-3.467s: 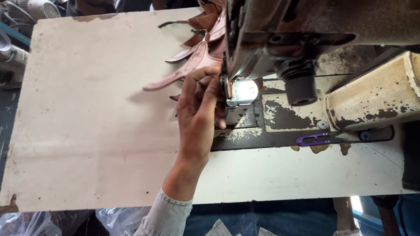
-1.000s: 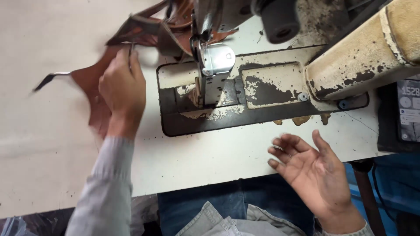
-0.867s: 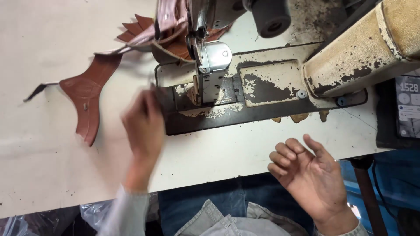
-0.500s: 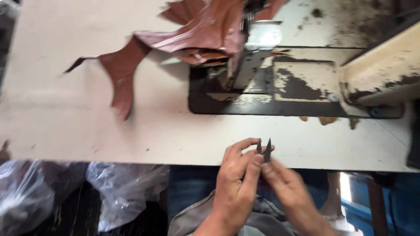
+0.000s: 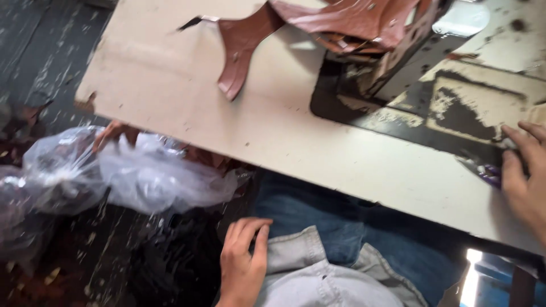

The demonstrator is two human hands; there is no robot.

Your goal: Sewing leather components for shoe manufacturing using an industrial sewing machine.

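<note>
My left hand hangs low below the table edge, beside my grey shirt and blue jeans, fingers loosely together and holding nothing. My right hand lies flat on the table at the right edge, fingers stretched out, its fingertips by a small purple thread snip that rests on the tabletop. Brown leather pieces lie at the top of the cream table, some bunched under the sewing machine head. The worn dark machine bed lies between the leather and my right hand.
Clear plastic bags with brown leather scraps inside sit on the dark floor at the left, under the table's chipped corner. A blue frame part shows at the bottom right.
Both hands were together in front of me, holding the small snip. Now my right hand has gone to the table's right side with it and my left hand has dropped. The view swung left.
</note>
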